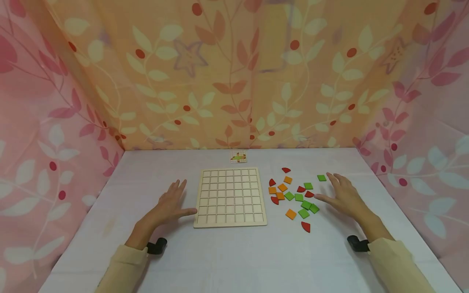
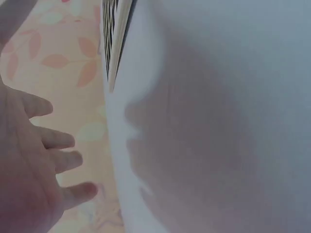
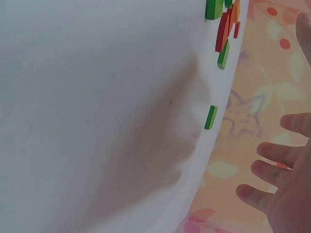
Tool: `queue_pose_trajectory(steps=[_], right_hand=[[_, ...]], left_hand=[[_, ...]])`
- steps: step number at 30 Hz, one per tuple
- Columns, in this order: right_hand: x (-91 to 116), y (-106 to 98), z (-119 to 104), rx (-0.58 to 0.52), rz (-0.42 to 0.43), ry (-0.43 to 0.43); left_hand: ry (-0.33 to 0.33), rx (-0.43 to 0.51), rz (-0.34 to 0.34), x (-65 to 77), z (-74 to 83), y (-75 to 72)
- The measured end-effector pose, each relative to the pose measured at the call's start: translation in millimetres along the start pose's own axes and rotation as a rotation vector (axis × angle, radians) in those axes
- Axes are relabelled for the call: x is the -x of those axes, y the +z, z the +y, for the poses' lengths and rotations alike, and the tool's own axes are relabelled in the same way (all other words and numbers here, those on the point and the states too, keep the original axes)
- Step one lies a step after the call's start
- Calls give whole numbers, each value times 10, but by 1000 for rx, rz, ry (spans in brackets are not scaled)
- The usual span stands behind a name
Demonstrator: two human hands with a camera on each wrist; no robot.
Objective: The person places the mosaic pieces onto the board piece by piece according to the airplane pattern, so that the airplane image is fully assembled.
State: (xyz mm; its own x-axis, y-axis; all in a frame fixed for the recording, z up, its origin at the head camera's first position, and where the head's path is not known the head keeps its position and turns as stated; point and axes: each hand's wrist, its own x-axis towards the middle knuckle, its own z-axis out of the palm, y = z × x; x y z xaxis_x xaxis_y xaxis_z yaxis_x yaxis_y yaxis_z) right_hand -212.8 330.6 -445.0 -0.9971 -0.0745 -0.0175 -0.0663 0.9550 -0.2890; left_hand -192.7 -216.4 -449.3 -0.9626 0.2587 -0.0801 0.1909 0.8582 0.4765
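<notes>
The left hand (image 1: 166,209) is left of the centre of the head view, and its fingers are apart and extended. The tip of its thumb appears beside the left edge of the wooden grid board (image 1: 231,197); whether it touches, I cannot tell. The board lies flat on the white table (image 1: 227,260), in the lower middle of the frame.

The right hand (image 1: 344,197) is at the right of the frame, also with fingers apart and extended. Near its fingertips lies a single green tile (image 1: 321,178), and its thumb points closely to one red piece (image 1: 309,194). To the right of the board are scattered the other green tiles (image 1: 305,204), the orange tiles (image 1: 291,214) and the other red pieces (image 1: 305,226), some of them touching.

A small picture card (image 1: 238,156) lies above the board, at the far edge of the table. In both wrist views, a soft shadow (image 2: 194,136) falls on the table. Behind hangs a flowered curtain (image 1: 234,81).
</notes>
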Motion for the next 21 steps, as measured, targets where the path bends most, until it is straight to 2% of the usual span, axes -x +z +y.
queue_pose_trajectory(steps=[3,8,12,21], right_hand=[[-59,3,-81,-21,-7,-18],[-149,21,-214,-48,-10,-58],[-234,62,-270,-52,-15,-74],[-460,174,-368,-67,-52,-114]], left_hand=[[-1,75,-33,5,5,6],[33,141,-52,0,10,34],[49,189,-99,-20,33,80],[33,119,-138,-33,56,199]])
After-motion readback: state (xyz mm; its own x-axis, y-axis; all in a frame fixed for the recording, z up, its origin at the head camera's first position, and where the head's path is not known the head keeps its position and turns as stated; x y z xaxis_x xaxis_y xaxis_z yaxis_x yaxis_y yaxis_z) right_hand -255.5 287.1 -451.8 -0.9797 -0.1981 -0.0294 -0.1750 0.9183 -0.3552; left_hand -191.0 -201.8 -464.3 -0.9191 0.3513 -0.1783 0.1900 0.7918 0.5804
